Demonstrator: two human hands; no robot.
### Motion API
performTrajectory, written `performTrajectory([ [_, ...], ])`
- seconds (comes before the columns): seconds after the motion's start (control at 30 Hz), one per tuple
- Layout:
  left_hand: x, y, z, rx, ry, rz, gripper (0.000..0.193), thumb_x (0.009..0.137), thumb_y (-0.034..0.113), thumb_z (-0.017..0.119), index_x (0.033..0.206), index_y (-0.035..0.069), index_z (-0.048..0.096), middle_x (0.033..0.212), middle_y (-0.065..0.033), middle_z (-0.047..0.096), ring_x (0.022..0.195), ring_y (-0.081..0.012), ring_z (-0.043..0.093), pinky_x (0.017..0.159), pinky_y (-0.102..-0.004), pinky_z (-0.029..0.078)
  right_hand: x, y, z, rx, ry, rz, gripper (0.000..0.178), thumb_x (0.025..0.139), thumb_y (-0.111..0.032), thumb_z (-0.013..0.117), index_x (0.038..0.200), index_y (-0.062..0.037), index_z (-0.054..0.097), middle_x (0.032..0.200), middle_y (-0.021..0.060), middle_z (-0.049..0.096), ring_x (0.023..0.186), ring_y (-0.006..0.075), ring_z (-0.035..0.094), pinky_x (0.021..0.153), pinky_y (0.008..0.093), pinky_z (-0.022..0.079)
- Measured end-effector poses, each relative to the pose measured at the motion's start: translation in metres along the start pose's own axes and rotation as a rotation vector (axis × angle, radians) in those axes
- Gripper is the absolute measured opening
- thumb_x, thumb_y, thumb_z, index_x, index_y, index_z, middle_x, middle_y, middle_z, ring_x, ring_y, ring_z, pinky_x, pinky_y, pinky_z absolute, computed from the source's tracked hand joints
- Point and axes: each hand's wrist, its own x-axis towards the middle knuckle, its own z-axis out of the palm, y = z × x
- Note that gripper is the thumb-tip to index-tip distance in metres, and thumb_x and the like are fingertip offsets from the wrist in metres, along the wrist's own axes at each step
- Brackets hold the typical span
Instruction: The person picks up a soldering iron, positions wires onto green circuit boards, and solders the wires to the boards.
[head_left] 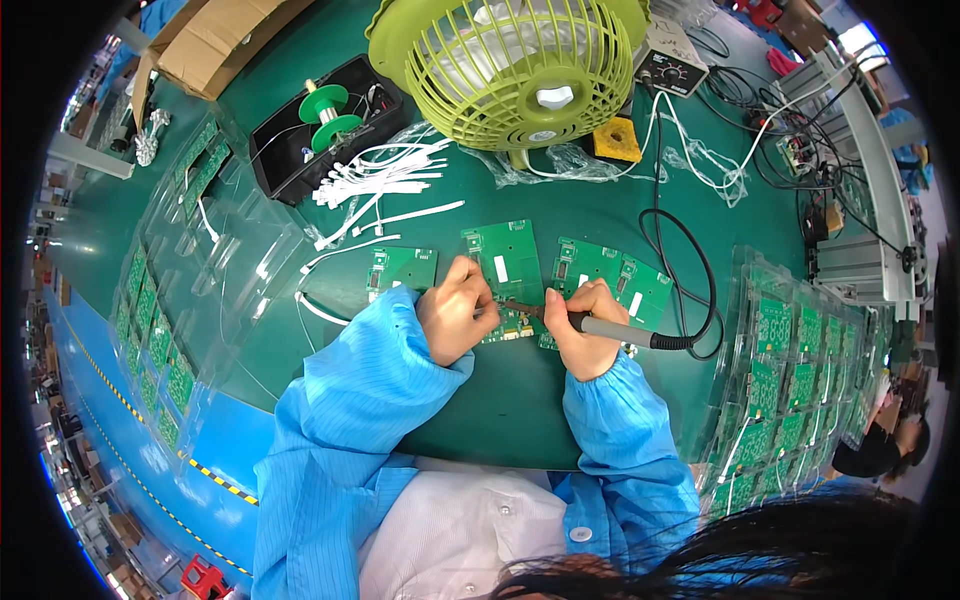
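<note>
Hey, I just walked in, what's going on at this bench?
A person's right hand holds a soldering iron, its tip over the lower part of a green circuit board. The left hand is pinched close to that tip; whether it grips anything is hard to tell. Other boards lie on both sides, with white cables and a green fan beyond.

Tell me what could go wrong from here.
The left hand is right by the tip of the iron in the right hand; if hot, the tip might burn it. The iron's black cord loops beside the nearby boards and could snag or shift one.
</note>
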Motion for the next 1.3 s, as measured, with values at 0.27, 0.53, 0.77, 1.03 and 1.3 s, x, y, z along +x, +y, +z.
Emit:
performTrajectory([
  [0.27,0.0,0.001,0.003,0.024,0.006,-0.015,0.01,0.064,0.002,0.062,0.067,0.004,0.052,0.087,-0.0036,0.048,0.052,-0.0201,0.049,0.05,-0.0294,0.044,-0.001,-0.003,0.0,-0.004,-0.013,0.02,0.027,0.061,0.002,0.069,0.056,-0.0076,0.044,0.051,0.0015,0.047,0.048,0.0153,0.037,0.047,0.0264,0.036],
  [0.53,0.001,-0.001,0.004,-0.005,-0.004,-0.003,0.01,0.064,0.002,0.062,0.068,0.004,0.052,0.086,-0.0038,0.048,0.052,-0.0203,0.048,0.049,-0.0292,0.043,0.001,-0.005,-0.01,0.123,0.11,0.094,0.026,0.064,0.005,0.065,0.059,-0.0067,0.042,0.053,0.0023,0.047,0.048,0.0137,0.037,0.049,0.0254,0.035],
  [0.77,-0.001,0.006,-0.006,0.084,0.0,-0.003,0.009,0.065,0.004,0.062,0.068,0.005,0.053,0.086,-0.0035,0.05,0.054,-0.0206,0.049,0.051,-0.0289,0.044,0.016,-0.01,-0.037,0.458,0.35,0.262,0.025,0.074,0.005,0.055,0.061,-0.0084,0.038,0.055,0.001,0.044,0.053,0.0107,0.038,0.056,0.0229,0.035],
  [1.03,-0.021,-0.004,-0.036,0.313,0.076,0.105,0.007,0.066,0.005,0.062,0.069,0.006,0.055,0.084,-0.0034,0.053,0.059,-0.022,0.052,0.056,-0.0296,0.045,0.023,0.004,-0.08,0.509,0.376,0.398,0.007,0.08,-0.005,0.051,0.075,-0.0038,0.056,0.073,0.0064,0.054,0.061,0.0115,0.043,0.057,0.0198,0.034],
  [1.3,0.005,-0.039,-0.08,0.307,0.275,0.254,0.012,0.069,0.009,0.063,0.08,0.007,0.058,0.083,-0.0069,0.056,0.065,-0.0248,0.055,0.061,-0.0319,0.045,0.017,-0.002,-0.086,0.561,0.103,0.309,0.012,0.079,-0.003,0.053,0.09,-0.0025,0.057,0.087,0.0086,0.055,0.065,0.0134,0.045,0.058,0.0213,0.036],
])
